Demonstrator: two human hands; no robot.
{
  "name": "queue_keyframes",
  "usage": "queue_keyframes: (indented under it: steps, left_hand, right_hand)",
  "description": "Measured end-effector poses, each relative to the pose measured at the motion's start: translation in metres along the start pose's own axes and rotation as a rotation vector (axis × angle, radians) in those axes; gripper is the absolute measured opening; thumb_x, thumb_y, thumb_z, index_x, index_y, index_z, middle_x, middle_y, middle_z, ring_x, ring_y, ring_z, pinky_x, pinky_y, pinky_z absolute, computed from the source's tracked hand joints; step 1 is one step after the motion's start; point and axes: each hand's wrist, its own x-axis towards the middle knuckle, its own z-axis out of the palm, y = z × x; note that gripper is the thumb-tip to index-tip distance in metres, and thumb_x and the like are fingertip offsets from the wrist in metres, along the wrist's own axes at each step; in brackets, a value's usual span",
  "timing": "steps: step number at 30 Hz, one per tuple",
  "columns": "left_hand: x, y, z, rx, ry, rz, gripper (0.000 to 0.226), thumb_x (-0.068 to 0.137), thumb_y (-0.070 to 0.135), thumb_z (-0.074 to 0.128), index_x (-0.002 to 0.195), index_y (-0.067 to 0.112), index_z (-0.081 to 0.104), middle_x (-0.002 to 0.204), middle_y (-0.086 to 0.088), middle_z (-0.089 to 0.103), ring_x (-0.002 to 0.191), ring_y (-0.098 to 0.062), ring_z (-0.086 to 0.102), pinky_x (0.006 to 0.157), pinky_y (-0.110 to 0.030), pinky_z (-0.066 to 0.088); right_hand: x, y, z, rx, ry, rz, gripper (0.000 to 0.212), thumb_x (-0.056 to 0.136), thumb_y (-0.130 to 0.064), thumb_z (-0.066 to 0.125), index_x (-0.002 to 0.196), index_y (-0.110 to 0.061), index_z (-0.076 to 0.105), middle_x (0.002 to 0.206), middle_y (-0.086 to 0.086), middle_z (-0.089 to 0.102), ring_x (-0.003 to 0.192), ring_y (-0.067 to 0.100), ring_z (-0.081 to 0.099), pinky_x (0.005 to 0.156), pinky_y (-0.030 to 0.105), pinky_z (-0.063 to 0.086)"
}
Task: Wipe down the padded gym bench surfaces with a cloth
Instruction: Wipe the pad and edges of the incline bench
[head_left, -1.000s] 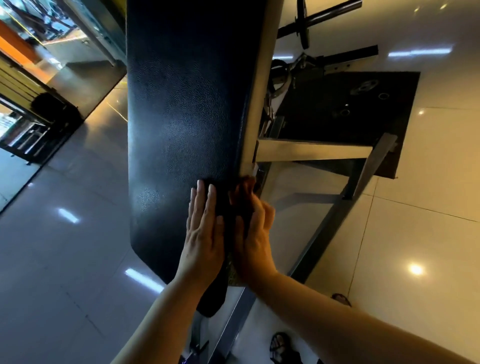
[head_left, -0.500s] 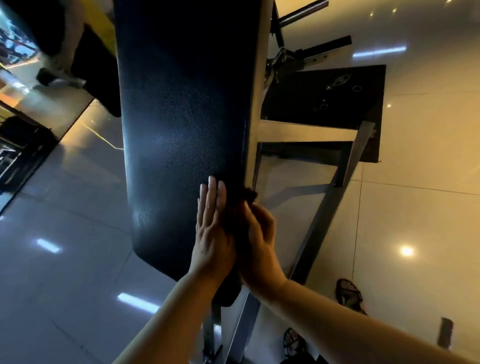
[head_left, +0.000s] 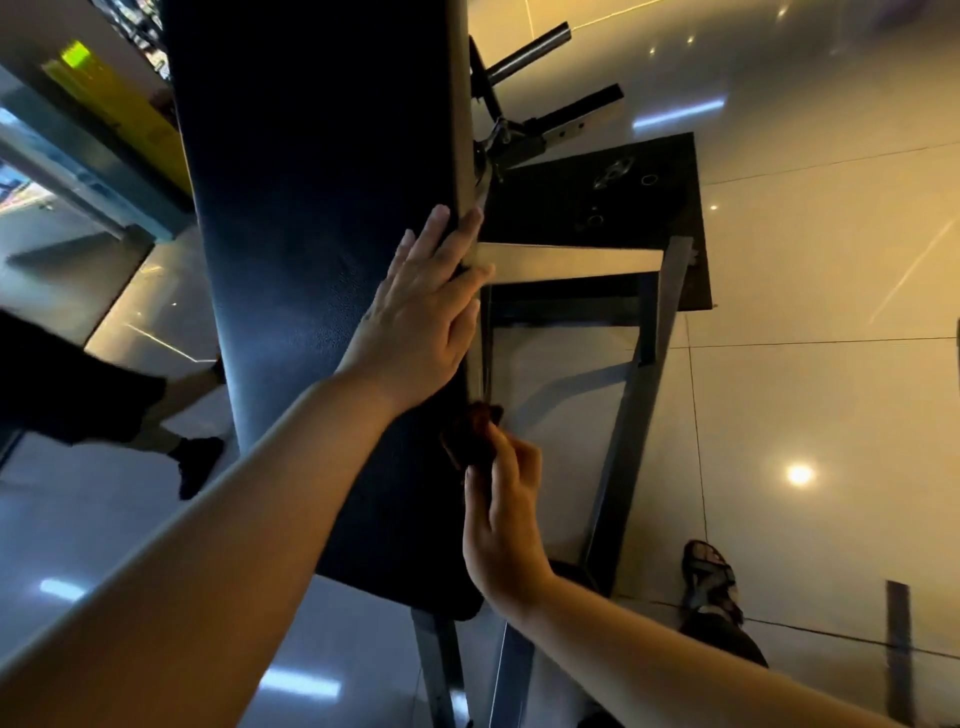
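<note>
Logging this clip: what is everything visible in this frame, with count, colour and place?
bench pad: 1, black, centre, running top to bottom
cloth: 1, dark reddish-brown, at the pad's right edge
bench frame: 1, grey metal, right of and under the pad
floor mat: 1, black, under the frame, upper right
floor: 1, glossy pale tiles, all around
another person's legs: 2, dark shorts, left edge
sandalled foot: 1, dark straps, lower right
left hand: 1, flat on the pad's right edge
right hand: 1, pinching the cloth
</note>
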Motion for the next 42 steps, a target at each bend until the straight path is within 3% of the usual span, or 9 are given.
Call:
queue_keyframes:
  steps: [5, 9, 12, 16, 20, 25, 31, 38, 42]
  left_hand:
    - [0.007, -0.003, -0.002, 0.117, -0.063, 0.139, 0.033, 0.103, 0.020, 0.038, 0.126, 0.010, 0.060, 0.157, -0.002, 0.033, 0.154, -0.023, -0.002, 0.120, -0.042, -0.006]
    - [0.004, -0.005, -0.006, 0.141, -0.097, 0.211, 0.034, 0.104, 0.025, 0.040, 0.122, 0.009, 0.063, 0.143, -0.005, 0.049, 0.154, -0.021, 0.006, 0.124, -0.042, -0.002]
    - [0.002, -0.005, -0.003, 0.144, -0.096, 0.215, 0.035, 0.104, 0.025, 0.039, 0.122, 0.008, 0.063, 0.140, -0.004, 0.051, 0.153, -0.020, 0.009, 0.125, -0.045, 0.002]
    - [0.007, -0.002, -0.002, 0.120, -0.037, 0.198, 0.036, 0.102, 0.022, 0.037, 0.117, 0.008, 0.065, 0.139, -0.004, 0.053, 0.152, -0.020, 0.014, 0.124, -0.038, 0.001]
    - [0.012, -0.005, -0.003, 0.130, -0.028, 0.158, 0.042, 0.102, 0.029, 0.030, 0.118, 0.013, 0.066, 0.148, 0.002, 0.045, 0.152, -0.017, 0.012, 0.122, -0.033, 0.000]
    - [0.013, -0.010, 0.002, 0.119, -0.005, 0.216, 0.036, 0.102, 0.026, 0.035, 0.116, 0.011, 0.065, 0.142, -0.002, 0.049, 0.151, -0.020, 0.016, 0.124, -0.039, -0.002]
    - [0.014, -0.011, 0.005, 0.112, 0.032, 0.229, 0.029, 0.101, 0.021, 0.041, 0.115, 0.010, 0.065, 0.138, -0.003, 0.052, 0.149, -0.021, 0.021, 0.125, -0.040, 0.002]
    - [0.013, -0.010, 0.011, 0.099, 0.078, 0.228, 0.025, 0.102, 0.021, 0.043, 0.107, 0.012, 0.065, 0.135, -0.003, 0.053, 0.149, -0.021, 0.023, 0.124, -0.046, 0.009]
    - [0.013, -0.009, 0.012, 0.092, 0.104, 0.234, 0.026, 0.100, 0.019, 0.043, 0.106, 0.011, 0.067, 0.132, -0.004, 0.056, 0.147, -0.022, 0.027, 0.125, -0.041, 0.005]
  right_hand:
    - [0.083, -0.041, -0.009, 0.158, 0.061, 0.164, 0.041, 0.106, -0.021, 0.039, 0.144, -0.032, 0.043, 0.139, -0.006, 0.037, 0.128, 0.007, 0.042, 0.117, 0.035, 0.035]
    - [0.027, -0.021, -0.007, 0.111, 0.028, 0.188, 0.035, 0.105, -0.021, 0.042, 0.138, -0.033, 0.046, 0.133, -0.010, 0.036, 0.114, 0.001, 0.046, 0.105, 0.030, 0.044]
    - [-0.006, -0.011, -0.006, 0.145, 0.019, 0.274, 0.031, 0.106, -0.022, 0.041, 0.120, -0.049, 0.046, 0.124, -0.017, 0.036, 0.105, -0.003, 0.048, 0.096, 0.025, 0.045]
    - [0.064, -0.023, -0.003, 0.170, 0.078, 0.327, 0.029, 0.105, -0.034, 0.038, 0.128, -0.043, 0.053, 0.127, -0.013, 0.043, 0.119, 0.004, 0.047, 0.111, 0.040, 0.041]
    - [0.087, -0.040, -0.011, 0.193, 0.067, 0.199, 0.035, 0.106, -0.031, 0.037, 0.140, -0.035, 0.047, 0.128, -0.012, 0.043, 0.117, -0.002, 0.044, 0.109, 0.033, 0.038]
    - [0.030, -0.034, -0.008, 0.092, -0.004, 0.298, 0.024, 0.105, -0.042, 0.038, 0.123, -0.030, 0.049, 0.123, -0.010, 0.036, 0.111, 0.012, 0.047, 0.105, 0.045, 0.044]
    - [0.092, -0.043, -0.012, 0.495, 0.039, 0.268, 0.038, 0.105, -0.038, 0.039, 0.141, -0.033, 0.050, 0.137, -0.003, 0.057, 0.127, 0.009, 0.054, 0.111, 0.035, 0.043]
    - [0.008, -0.012, 0.005, 0.327, 0.110, 0.475, 0.019, 0.102, -0.043, 0.044, 0.109, -0.041, 0.062, 0.110, 0.000, 0.066, 0.101, 0.015, 0.065, 0.096, 0.041, 0.053]
    - [0.067, -0.055, -0.004, 0.317, 0.159, 0.341, 0.032, 0.106, -0.023, 0.042, 0.096, -0.048, 0.060, 0.104, -0.010, 0.068, 0.098, 0.007, 0.065, 0.095, 0.035, 0.054]
